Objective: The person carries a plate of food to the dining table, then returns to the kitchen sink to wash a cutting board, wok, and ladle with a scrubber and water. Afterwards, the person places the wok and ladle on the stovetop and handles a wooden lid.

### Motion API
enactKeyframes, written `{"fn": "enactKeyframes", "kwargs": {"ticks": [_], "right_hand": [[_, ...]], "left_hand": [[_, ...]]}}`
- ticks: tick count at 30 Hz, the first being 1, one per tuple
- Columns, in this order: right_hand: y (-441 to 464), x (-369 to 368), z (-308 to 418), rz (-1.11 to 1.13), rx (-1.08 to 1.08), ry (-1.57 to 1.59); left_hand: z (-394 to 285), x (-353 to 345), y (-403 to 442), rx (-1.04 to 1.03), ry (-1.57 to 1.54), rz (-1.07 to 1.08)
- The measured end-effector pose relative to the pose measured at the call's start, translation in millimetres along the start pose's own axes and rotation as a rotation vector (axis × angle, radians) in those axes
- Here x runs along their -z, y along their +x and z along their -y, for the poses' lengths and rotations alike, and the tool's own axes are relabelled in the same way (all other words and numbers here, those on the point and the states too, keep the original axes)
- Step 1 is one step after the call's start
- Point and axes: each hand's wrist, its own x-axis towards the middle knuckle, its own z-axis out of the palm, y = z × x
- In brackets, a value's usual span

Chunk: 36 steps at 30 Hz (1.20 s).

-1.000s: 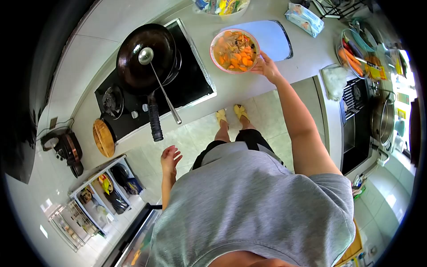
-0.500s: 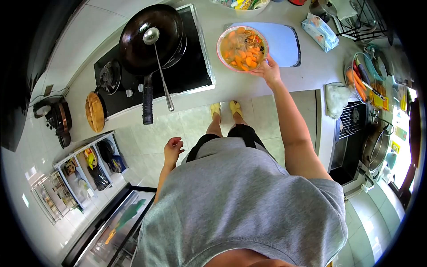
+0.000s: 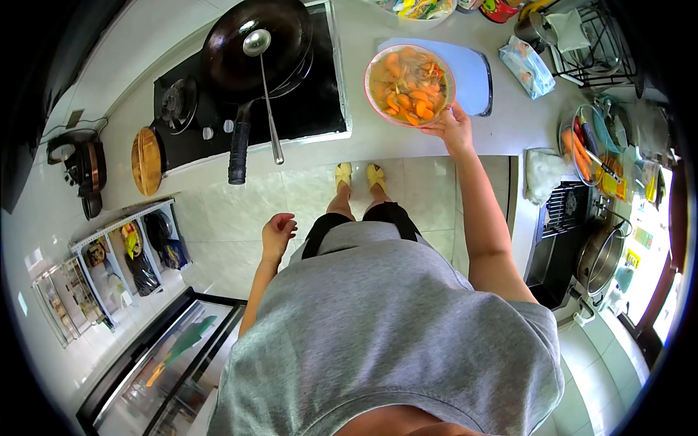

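We look from head height, forward and steeply down; shirt (image 3: 392, 327) nearest, floor (image 3: 218, 218) beyond, counter (image 3: 502, 134) across top; wide, round-edged view.

Smooth-rimmed bowl (image 3: 391, 120); glossy metal ladle (image 3: 256, 43)

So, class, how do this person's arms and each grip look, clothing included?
The left grip and right grip are ungloved human hands. No watch or bracelet shows; any ring is too small to tell. The right arm is bare below a plain grey short sleeve; the left forearm is bare too.
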Motion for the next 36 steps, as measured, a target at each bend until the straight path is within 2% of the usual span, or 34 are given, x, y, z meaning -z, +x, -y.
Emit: {"fn": "enactKeyframes", "kwargs": {"ticks": [3, 5, 6, 8, 11, 13, 14, 16, 20, 27, 36], "right_hand": [[-17.0, -7.8, 19.7, 0.023, -0.012, -0.026], [-30.3, -11.1, 32.7, 0.025, -0.024, -0.046], [-36.3, -14.6, 41.3, 0.036, -0.043, -0.075], [-55.2, -21.9, 58.2, 0.051, -0.062, -0.118], [-83.6, -36.3, 82.7, 0.087, -0.055, -0.125], [-97.5, -44.2, 95.7, 0.138, -0.093, -0.160], [-109.2, -49.3, 101.0, 0.142, -0.087, -0.168], [-124.9, -62.4, 112.6, 0.186, -0.090, -0.162], [-158.2, -87.4, 122.2, 0.269, -0.055, -0.152], [-211.6, -158.4, 116.1, 0.390, -0.076, -0.201], [-248.7, -282.5, 70.6, 0.651, -0.137, -0.277]], "left_hand": [[-23.2, -9.4, -8.0, -0.065, 0.064, 0.029], [-36.6, -18.5, -11.0, -0.231, -0.006, 0.141], [-51.8, -25.0, -13.5, -0.233, -0.019, 0.138], [-89.6, -41.7, -25.2, -0.375, -0.134, 0.288], [-138.3, -60.5, -36.0, -0.344, -0.229, 0.357], [-163.2, -67.3, -38.9, -0.348, -0.495, 0.481], [-167.5, -70.0, -40.2, -0.356, -0.503, 0.480], [-179.3, -70.5, -35.6, -0.315, -0.754, 0.632], [-183.9, -51.8, -46.0, -0.288, -0.982, 0.776], [-136.9, 3.8, -77.5, -0.374, -1.089, 0.692], [-56.2, 114.6, -128.8, -0.495, -1.185, 0.375]]}}
